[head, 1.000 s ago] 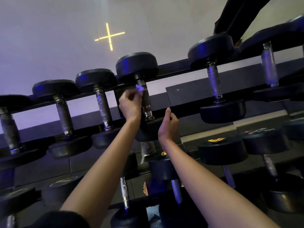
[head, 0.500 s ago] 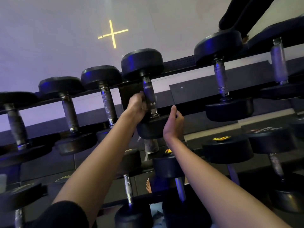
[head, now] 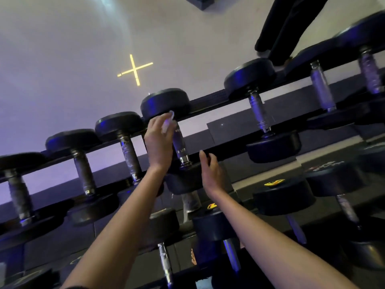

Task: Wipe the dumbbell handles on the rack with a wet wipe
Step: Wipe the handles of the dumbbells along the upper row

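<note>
Reaching up to the top tier of the rack (head: 208, 102), we are pressing the wet wipe (head: 168, 122) against the upper end of a dumbbell handle (head: 180, 142), right under its upper head (head: 165, 103). Our left hand (head: 158, 142) is holding the wipe, with fingers curled around it and a white fold peeking out above the fingertips. Our right hand (head: 210, 172) is hovering just beside the lower head (head: 183, 178), fingers loosely bent, thumb raised, gripping nothing. We cannot tell whether it is touching that head. Neighbouring dumbbells are sitting on the same tier, one to the left (head: 129, 157) and one to the right (head: 259, 113). A lower-tier dumbbell (head: 283, 197) is resting beneath. A yellow cross of light (head: 135, 69) is glowing on the pale surface behind.
</note>
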